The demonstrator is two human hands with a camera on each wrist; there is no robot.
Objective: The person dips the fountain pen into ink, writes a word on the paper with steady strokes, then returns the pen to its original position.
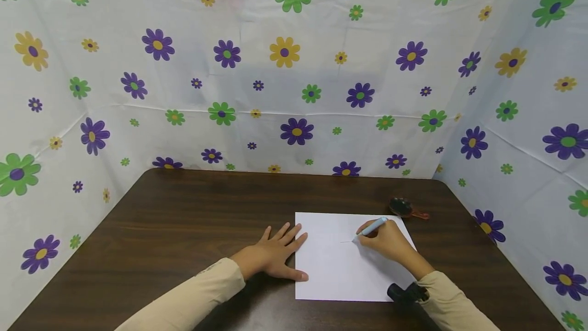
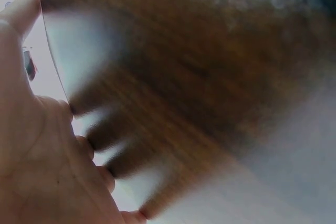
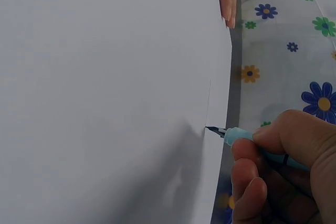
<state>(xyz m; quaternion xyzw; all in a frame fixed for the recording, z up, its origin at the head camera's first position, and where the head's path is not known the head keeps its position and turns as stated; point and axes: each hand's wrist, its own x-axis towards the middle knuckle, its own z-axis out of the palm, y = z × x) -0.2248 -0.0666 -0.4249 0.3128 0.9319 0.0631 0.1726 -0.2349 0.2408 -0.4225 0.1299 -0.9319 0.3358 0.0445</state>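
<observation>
A white sheet of paper (image 1: 331, 275) lies on the dark wooden table. My right hand (image 1: 388, 241) pinches a light blue fountain pen (image 1: 374, 226). In the right wrist view the nib of the pen (image 3: 239, 136) touches the paper (image 3: 105, 77), at the end of a thin straight line (image 3: 209, 100). My left hand (image 1: 275, 255) rests with its fingers spread, fingertips and thumb over the paper's left edge. The left wrist view shows the palm of the left hand (image 2: 47, 156) close up; the tabletop there is blurred.
A small dark oval object with a reddish-brown handle (image 1: 404, 208) lies at the paper's far right corner. A black wrist camera (image 1: 404, 293) sits at the right cuff. The brown table (image 1: 184, 218) is bordered by white flower-printed cloth (image 1: 257, 96).
</observation>
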